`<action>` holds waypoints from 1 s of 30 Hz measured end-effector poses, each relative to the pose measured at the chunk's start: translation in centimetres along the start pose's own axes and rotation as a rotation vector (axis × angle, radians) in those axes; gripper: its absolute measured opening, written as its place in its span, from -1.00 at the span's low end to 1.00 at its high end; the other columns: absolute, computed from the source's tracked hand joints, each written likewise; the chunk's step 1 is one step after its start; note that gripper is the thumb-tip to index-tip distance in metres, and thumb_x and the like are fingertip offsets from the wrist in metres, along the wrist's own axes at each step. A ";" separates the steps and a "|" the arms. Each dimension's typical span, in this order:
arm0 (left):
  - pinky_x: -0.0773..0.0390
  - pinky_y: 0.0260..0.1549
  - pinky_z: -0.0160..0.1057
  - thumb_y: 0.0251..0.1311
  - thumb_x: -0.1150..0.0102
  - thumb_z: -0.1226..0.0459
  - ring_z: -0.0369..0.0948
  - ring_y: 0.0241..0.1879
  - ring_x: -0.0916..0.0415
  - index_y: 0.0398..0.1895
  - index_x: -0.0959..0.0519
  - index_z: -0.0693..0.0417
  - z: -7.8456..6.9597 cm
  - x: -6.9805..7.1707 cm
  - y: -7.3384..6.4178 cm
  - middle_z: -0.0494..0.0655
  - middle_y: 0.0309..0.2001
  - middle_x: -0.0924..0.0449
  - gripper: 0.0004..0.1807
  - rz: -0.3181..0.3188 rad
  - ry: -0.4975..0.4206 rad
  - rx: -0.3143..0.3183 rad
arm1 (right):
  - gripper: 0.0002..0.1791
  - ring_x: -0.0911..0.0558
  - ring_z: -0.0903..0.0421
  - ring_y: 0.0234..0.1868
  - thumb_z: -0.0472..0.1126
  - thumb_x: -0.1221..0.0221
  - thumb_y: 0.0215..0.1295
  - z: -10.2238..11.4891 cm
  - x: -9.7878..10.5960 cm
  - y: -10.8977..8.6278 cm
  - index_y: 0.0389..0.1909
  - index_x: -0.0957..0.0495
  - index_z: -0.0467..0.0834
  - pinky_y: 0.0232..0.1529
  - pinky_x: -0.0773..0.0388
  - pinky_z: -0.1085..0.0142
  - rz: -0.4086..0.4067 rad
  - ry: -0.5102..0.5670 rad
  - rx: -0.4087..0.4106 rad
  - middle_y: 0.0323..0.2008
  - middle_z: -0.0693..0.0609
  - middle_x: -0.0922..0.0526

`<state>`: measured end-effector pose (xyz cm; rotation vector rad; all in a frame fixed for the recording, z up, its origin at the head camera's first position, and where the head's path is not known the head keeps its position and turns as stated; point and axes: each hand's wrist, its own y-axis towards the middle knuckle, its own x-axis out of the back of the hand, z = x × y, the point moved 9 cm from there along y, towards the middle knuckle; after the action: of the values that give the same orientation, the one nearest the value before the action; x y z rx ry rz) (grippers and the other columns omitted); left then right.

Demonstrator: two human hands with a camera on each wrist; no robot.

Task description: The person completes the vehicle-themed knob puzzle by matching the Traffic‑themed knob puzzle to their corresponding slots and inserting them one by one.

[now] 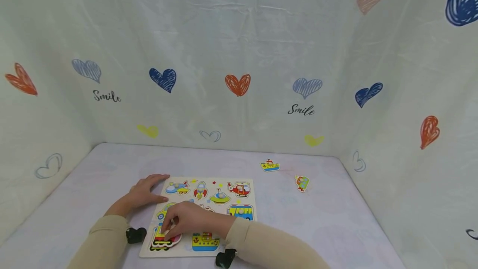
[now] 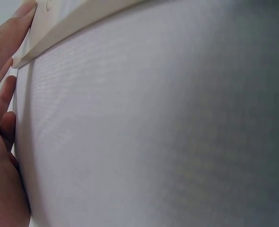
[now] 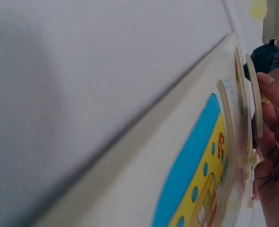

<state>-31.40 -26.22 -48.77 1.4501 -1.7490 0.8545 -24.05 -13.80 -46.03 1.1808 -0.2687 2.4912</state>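
A wooden puzzle board (image 1: 147,249) with pictures of vehicles lies on the table. My left hand (image 1: 140,194) rests along its upper left edge, fingers extended and thumb on the border; in the left wrist view its fingers (image 2: 7,40) touch the board's edge. My right hand (image 1: 194,218) pinches a train puzzle piece (image 1: 166,243) over the train picture at the lower left. That piece's thin wooden edge (image 3: 254,97) shows between fingers and board in the right wrist view, slightly tilted and raised. Whether it touches the board is hard to tell. A ship picture (image 1: 205,243) lies right of it.
Two loose puzzle pieces lie beyond the board to the right: a yellow and blue ship (image 1: 270,165) and a small green, red and yellow piece (image 1: 301,183). A pale curtain (image 1: 239,45) with printed hearts hangs around the white-covered table (image 1: 317,219).
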 end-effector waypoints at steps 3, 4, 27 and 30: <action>-0.11 0.01 0.46 -0.07 -0.47 -0.06 0.37 0.21 -0.13 0.34 -0.34 0.16 0.0 0.1 0.0 0.37 0.32 -0.21 -0.07 -0.003 0.004 -0.007 | -0.87 -0.40 0.52 -0.45 -0.14 -0.39 0.15 0.1 -0.5 0.2 -0.27 -0.74 -0.01 -0.39 -0.40 0.63 0.008 -0.013 0.011 -0.41 0.40 -0.54; -0.11 0.01 0.45 -0.08 -0.47 -0.06 0.37 0.21 -0.13 0.34 -0.34 0.16 0.0 0.1 0.0 0.36 0.33 -0.21 -0.07 -0.004 0.004 -0.008 | -0.87 -0.40 0.52 -0.45 -0.14 -0.39 0.15 0.1 -0.7 0.3 -0.27 -0.73 -0.01 -0.38 -0.40 0.63 0.012 -0.013 0.010 -0.41 0.40 -0.55; -0.08 0.03 0.46 -0.07 -0.46 -0.06 0.37 0.23 -0.10 0.35 -0.32 0.15 0.0 0.0 0.1 0.37 0.34 -0.18 -0.07 -0.002 -0.005 -0.001 | -0.87 -0.42 0.53 -0.43 -0.12 -0.37 0.18 0.0 -2.0 0.9 -0.24 -0.73 0.02 -0.34 -0.36 0.66 0.075 -0.056 -0.035 -0.46 0.41 -0.56; -0.08 0.03 0.45 -0.07 -0.46 -0.06 0.36 0.23 -0.09 0.35 -0.33 0.15 0.1 -0.1 0.1 0.36 0.34 -0.18 -0.07 -0.001 -0.005 0.007 | -0.86 -0.41 0.51 -0.43 -0.11 -0.37 0.19 -0.2 -2.3 1.0 -0.22 -0.72 0.03 -0.34 -0.35 0.65 0.098 -0.061 -0.038 -0.45 0.42 -0.55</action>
<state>-31.46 -26.19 -48.89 1.4584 -1.7510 0.8580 -23.29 -15.17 -47.94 1.2581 -0.3970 2.5241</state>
